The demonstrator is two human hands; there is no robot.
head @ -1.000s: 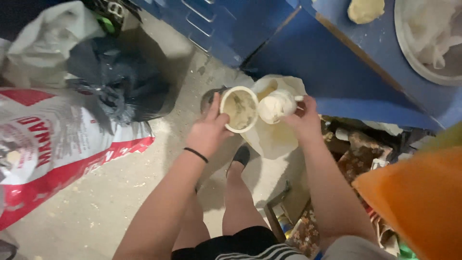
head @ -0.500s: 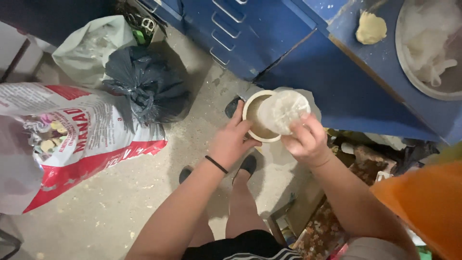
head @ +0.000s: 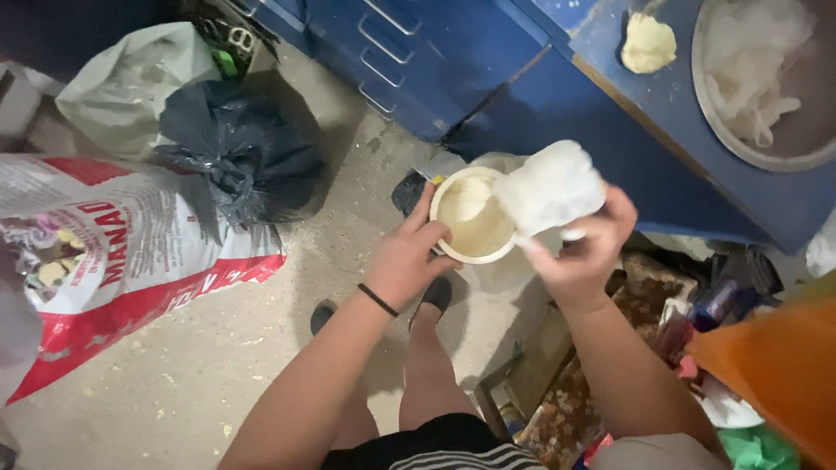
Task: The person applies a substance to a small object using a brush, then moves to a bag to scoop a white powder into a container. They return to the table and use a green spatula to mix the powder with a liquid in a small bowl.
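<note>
**Inspector:** Head view, the only one. Report the hands first.

**Assistant:** The left hand is clamped on a round cream bowl, fingers curled over the near-left rim, thumb along the outside wall. A black band sits on that wrist. The right hand is closed on a white cup, fingers wrapped round its lower end, thumb pressed against the side.

**Inspector:** Position of cup against bowl?

**Assistant:** The cup is tipped, its left edge over the bowl's right rim; whether they touch, I cannot tell. Both are held in the air above the floor, in front of the person's legs.

**Inspector:** Edges and room about them?

**Assistant:** A blue cabinet with drawer handles stands just beyond the bowl. To its right a blue counter juts forward, its edge near the cup. Left of the bowl the concrete floor lies open as far as a black bag and a red and white sack. Right of the right forearm, clutter crowds close, with an orange shape in the near corner.

**Inspector:** Materials and shapes?

**Assistant:** The bowl is smooth-rimmed and holds pale, floury contents. The cup looks dusted white and rough. The floor is gritty and speckled. On the counter lies a yellowish lump of dough beside a metal basin holding white, stringy material. The black bag is crumpled, glossy plastic; a pale bag sits behind it.
</note>
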